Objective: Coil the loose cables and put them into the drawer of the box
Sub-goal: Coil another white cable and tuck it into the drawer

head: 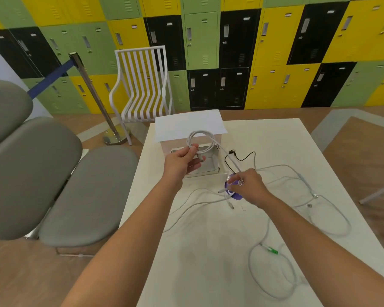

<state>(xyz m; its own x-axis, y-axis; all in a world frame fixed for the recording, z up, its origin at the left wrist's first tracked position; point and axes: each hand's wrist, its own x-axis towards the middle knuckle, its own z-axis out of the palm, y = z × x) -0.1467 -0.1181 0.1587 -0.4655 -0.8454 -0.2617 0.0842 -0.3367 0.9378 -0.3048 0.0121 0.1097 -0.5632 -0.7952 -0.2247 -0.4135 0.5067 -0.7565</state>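
A locker room or shared lounge in a public building: a wall of green, yellow and black lockers (208, 47) fills twelve o'clock, a belt stanchion (93, 94) and white slatted chair (142, 85) at eleven, grey padded seating (42, 173) at nine.

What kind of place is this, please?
Probably a locker area in an office, school or gym. Coloured lockers fill the back wall, a queue barrier post stands beside a white chair, and grey padded seats are nearby.

White slatted chair (142, 85) before coloured lockers (275, 52), grey seats (53, 173) left.
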